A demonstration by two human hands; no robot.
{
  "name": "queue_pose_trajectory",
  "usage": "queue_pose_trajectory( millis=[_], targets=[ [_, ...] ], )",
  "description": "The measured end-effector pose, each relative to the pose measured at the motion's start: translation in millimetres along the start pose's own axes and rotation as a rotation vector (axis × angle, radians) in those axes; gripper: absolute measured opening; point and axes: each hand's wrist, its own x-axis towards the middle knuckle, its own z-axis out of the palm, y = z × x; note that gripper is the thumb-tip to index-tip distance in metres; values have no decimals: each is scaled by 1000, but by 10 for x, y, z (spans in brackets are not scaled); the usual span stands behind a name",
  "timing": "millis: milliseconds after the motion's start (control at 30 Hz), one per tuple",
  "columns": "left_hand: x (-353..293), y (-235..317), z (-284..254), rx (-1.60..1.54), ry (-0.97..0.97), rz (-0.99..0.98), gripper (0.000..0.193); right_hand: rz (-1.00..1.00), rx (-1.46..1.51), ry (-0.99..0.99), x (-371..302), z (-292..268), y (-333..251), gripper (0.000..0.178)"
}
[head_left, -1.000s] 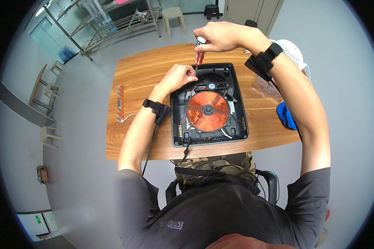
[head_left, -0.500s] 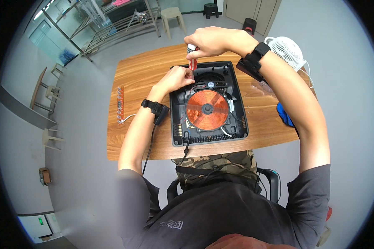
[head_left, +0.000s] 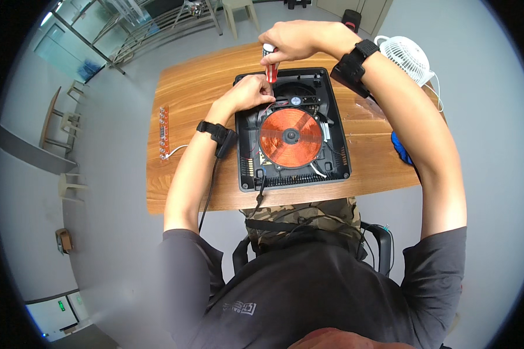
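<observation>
A black induction cooker base (head_left: 348,152) lies opened on the wooden table, its round copper coil (head_left: 279,148) facing up. At its far left, my right hand (head_left: 294,42) grips the handle of a red and white screwdriver (head_left: 271,72) from above. The screwdriver stands nearly upright, with its shaft pointing down into the housing beside the fan (head_left: 296,101). Low on the shaft, my left hand (head_left: 251,92) is closed, its thumb and fingertips pinched around it. Those fingers hide the screwdriver's tip and whatever it touches.
An orange circuit strip (head_left: 164,134) with a white cable lies on the table (head_left: 198,75) to the left. At the right are a white desk fan (head_left: 406,61) and a blue item (head_left: 400,148). A dark power cord (head_left: 260,199) hangs over the near edge.
The whole scene sits higher in the picture now. Both hands keep their hold at the same spot on the cooker base, and the screwdriver stays upright.
</observation>
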Motion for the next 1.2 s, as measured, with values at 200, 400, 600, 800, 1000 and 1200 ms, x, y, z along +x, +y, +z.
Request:
queue_pose_trajectory(
  millis=[200,400,600,800,1000,1200],
  targets=[
    [-12,-8,15,20,-7,0,22,22,26,-4,-2,92,31,50],
    [-9,-23,48,48,-10,26,25,-25,36,53,26,149,53,50],
    [1,5,35,70,-6,53,24,43,52,-132,21,-8,28,47],
    [2,16,40,13,-33,-32,27,24,71,-107,21,-3,52,47],
    [11,57,40,26,-29,-19,27,5,39,-108,40,-19,34,47],
    [4,28,58,28,-40,-47,25,1,36,-134,69,1,21,48]
  ],
)
